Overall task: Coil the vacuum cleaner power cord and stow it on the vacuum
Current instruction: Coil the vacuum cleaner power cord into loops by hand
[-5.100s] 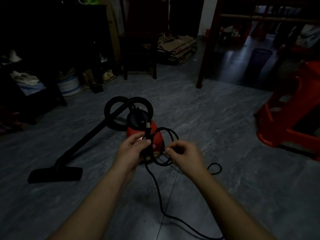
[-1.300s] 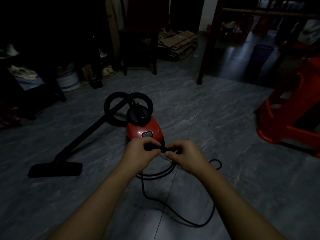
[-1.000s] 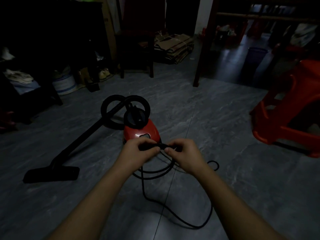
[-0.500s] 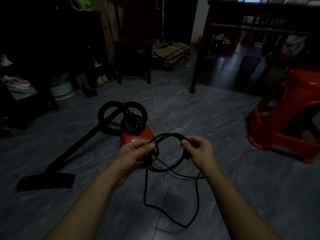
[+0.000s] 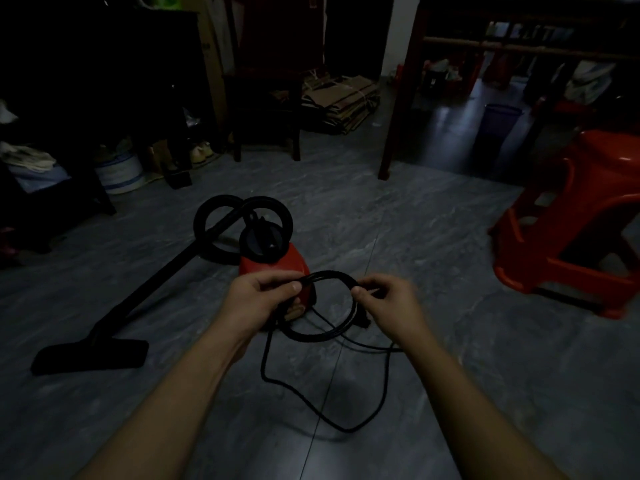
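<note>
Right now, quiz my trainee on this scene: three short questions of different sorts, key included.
1. True or false: the power cord is already stowed on the red vacuum.
2. Which holds the cord's coil? A: left hand only. B: right hand only. C: both.
3. Fill in: the cord's uncoiled slack lies on the ___.
Key: 1 false, it is held in front of the vacuum; 2 C; 3 floor.

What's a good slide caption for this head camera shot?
Left hand and right hand hold a partly coiled black power cord near the red vacuum cleaner, slack looping toward the floor.
</note>
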Demonstrator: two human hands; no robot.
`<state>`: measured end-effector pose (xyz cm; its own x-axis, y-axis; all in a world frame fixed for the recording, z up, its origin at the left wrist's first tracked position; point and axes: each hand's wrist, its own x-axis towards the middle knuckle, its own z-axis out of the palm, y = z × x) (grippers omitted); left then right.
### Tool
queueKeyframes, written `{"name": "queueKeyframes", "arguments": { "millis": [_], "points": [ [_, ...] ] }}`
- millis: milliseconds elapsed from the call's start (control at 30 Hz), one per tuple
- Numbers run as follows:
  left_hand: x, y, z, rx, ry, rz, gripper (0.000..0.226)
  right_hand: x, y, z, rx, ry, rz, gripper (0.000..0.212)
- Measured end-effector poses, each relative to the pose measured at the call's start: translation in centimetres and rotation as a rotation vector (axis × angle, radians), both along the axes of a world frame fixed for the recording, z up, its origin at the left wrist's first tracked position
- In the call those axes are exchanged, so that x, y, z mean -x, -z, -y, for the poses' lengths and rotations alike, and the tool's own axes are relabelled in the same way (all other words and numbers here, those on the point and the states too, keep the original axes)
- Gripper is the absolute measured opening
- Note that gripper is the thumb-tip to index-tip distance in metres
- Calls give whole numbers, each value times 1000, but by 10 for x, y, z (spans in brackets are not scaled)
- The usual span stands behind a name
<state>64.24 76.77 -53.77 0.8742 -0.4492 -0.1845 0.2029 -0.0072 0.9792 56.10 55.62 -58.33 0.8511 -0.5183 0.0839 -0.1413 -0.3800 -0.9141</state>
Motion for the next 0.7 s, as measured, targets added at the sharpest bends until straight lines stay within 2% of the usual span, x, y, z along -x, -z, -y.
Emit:
{"name": "queueKeyframes", "arguments": {
  "millis": [133, 267, 467, 700],
  "points": [
    [0, 9, -1, -149, 52, 103, 18, -3, -4, -4, 81, -41, 18, 14],
    [6, 12, 3, -267, 120, 203, 18, -3, -9, -22, 165, -190, -29, 19],
    [6, 14, 2, -280, 109, 243, 19, -4, -8, -31, 210, -349, -118, 17],
    [4, 16, 4, -262, 83, 276, 18, -6, -6, -35, 196, -295, -85, 4]
  ]
}}
